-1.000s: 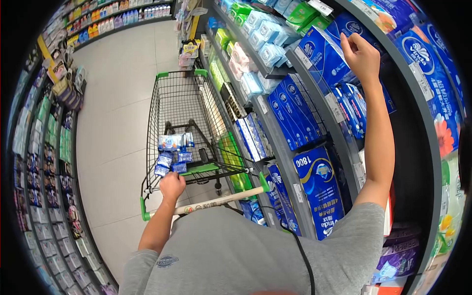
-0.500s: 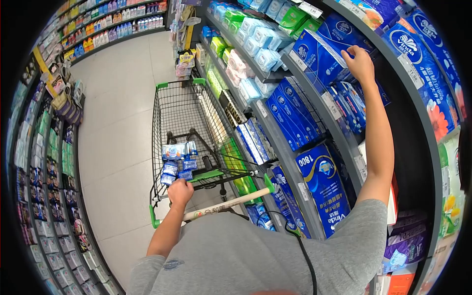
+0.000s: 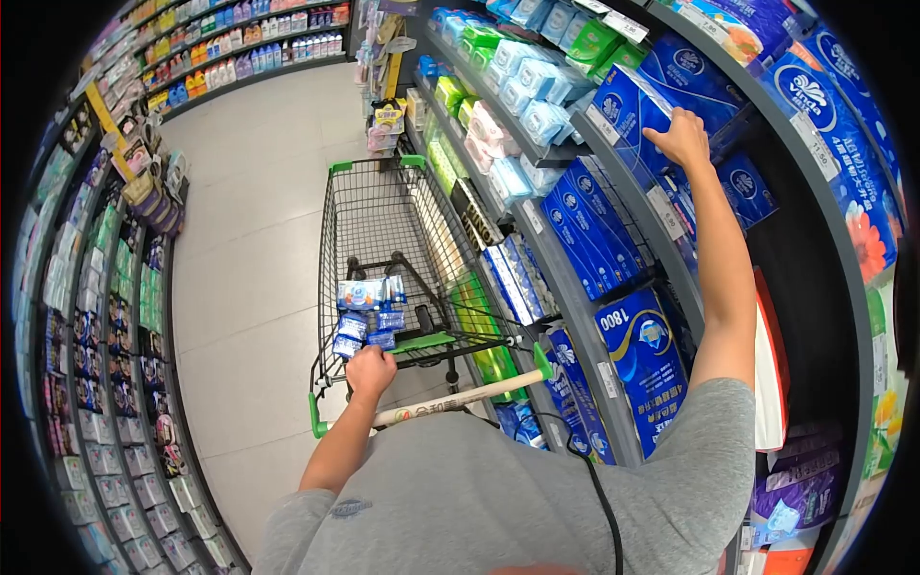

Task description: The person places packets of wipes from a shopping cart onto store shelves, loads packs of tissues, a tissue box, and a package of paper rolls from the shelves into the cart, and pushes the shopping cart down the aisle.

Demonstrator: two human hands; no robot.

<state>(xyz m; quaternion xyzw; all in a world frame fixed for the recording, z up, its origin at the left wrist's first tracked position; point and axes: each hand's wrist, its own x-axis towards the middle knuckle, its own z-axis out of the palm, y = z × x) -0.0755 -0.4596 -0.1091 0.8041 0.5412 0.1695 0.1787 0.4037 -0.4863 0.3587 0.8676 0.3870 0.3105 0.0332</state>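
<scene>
Only one cam here, up on the person's head, tipped forward and down. Crazy wide too, like a fisheye in a dark round border. The grey shirt [image 3: 498, 498] is super close along the bottom, both left hand [image 3: 371, 372] and right hand [image 3: 682, 144] fit in, then the cart [image 3: 414, 163] and aisle floor [image 3: 240, 249] stretch away ahead.

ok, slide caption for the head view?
Right hand at a blue pack, left hand near packets in the cart.

Left fingers [image 3: 378, 358] — tips hidden; shirt logo [image 3: 352, 509] — blurred
</scene>
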